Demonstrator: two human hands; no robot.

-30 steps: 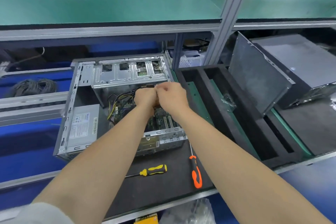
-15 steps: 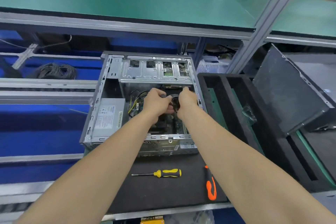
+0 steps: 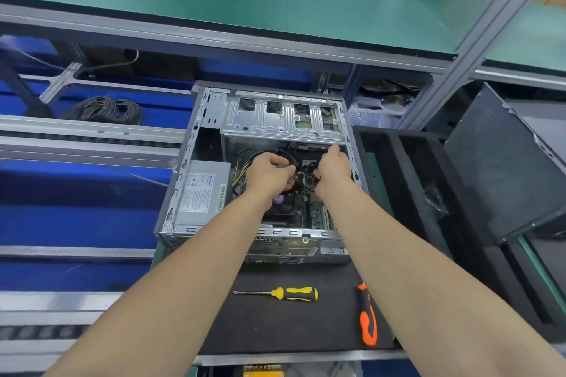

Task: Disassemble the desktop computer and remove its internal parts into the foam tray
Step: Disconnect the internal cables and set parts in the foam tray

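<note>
computer case, side open, on black mat, foam tray just right of it. left hand and right hand both inside case above motherboard, fingers curled, gripping black cables between them

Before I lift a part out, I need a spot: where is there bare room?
Bare black mat lies between the computer case front and the yellow screwdriver, and left of the orange screwdriver. Long slots of the foam tray look mostly free; one holds a plastic bag. Inside the case is crowded: left hand and right hand among cables.
</note>
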